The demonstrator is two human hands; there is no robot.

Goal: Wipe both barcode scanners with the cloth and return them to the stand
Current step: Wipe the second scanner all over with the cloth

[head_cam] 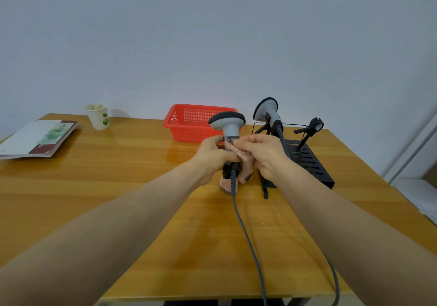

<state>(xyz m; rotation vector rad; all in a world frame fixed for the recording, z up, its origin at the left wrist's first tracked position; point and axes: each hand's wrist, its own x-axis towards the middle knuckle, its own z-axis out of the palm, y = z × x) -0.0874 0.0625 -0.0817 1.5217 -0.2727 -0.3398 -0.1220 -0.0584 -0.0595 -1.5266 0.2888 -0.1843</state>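
Observation:
A grey and black barcode scanner (227, 120) stands upright in mid-table, head up. My left hand (212, 155) grips its handle from the left. My right hand (261, 155) holds a pink cloth (246, 167) against the handle from the right; the cloth hangs down to the table. The scanner's grey cable (246, 234) runs toward the front edge. A second scanner (266, 109) sits in the left holder of the black stand (314, 166), just right of my hands. The stand's right holder (313, 126) holds nothing.
A red plastic basket (179, 123) stands behind the held scanner. At the back left are a paper cup (98, 116) and a stack of booklets (37, 139). The wooden table's (94, 187) right edge lies just past the stand.

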